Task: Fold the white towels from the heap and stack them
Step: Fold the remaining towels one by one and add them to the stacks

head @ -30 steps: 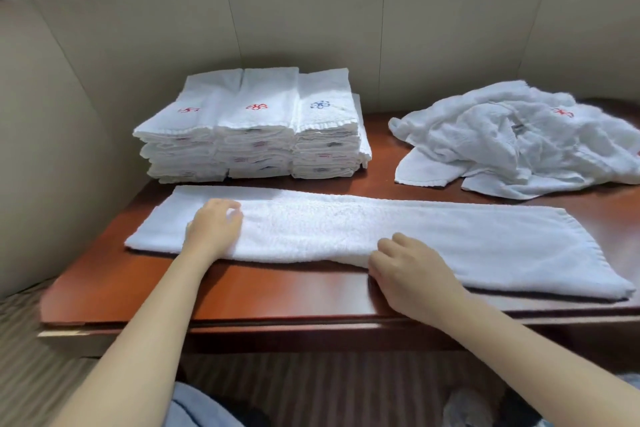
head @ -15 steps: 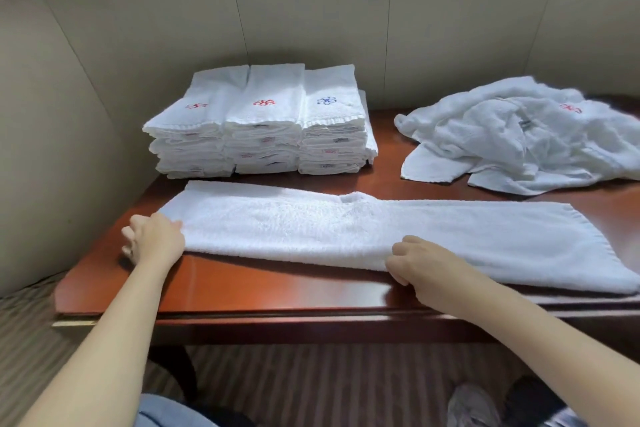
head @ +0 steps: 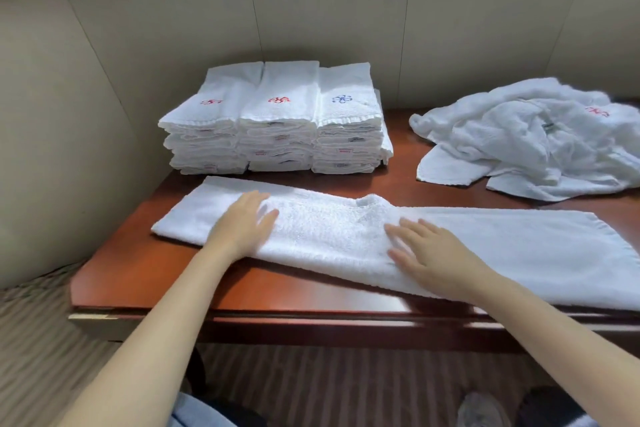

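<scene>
In the head view, a long white towel [head: 433,243], folded into a strip, lay along the near edge of the reddish wooden table [head: 138,274]; the left hand [head: 242,225] and the right hand [head: 429,253] both rested flat on it, fingers straight and spread, gripping nothing. Behind it stood three stacks of folded towels [head: 277,121] against the wall, and the unfolded heap [head: 533,139] lay at the table's far right.

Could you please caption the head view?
Left hand and right hand press flat on a white towel; folded stacks and heap behind.
</scene>
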A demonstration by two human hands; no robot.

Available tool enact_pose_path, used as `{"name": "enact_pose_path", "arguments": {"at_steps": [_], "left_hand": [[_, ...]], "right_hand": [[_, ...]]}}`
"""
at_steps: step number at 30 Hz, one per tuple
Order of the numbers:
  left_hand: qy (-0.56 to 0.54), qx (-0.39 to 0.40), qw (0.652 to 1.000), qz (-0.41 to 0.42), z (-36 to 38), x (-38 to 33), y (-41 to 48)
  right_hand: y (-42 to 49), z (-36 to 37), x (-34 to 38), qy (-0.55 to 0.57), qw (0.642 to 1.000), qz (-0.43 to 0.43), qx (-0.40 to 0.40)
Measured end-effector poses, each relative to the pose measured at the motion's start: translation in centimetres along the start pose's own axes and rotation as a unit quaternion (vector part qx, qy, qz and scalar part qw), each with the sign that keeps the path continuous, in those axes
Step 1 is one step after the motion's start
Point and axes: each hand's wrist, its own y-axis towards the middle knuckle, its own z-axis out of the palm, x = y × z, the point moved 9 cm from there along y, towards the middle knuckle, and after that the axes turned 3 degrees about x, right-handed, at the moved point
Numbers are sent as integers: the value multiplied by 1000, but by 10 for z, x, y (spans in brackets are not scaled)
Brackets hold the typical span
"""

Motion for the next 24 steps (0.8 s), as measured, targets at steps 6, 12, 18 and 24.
{"name": "enact_pose_path", "arguments": {"at_steps": [6, 12, 18, 24], "left_hand": [[110, 126, 973, -161, 22, 15, -11], [196, 96, 941, -259, -2, 10, -22], [67, -93, 927, -357, -45, 75, -33], [-90, -204, 880, -420, -51, 126, -64]], "right_hand": [[13, 17, -54, -21, 990, 135, 40], [15, 5, -85, -10, 985, 174, 17], [33, -11, -34, -35, 990, 133, -33], [57, 27, 36, 1, 998, 59, -1]]}}
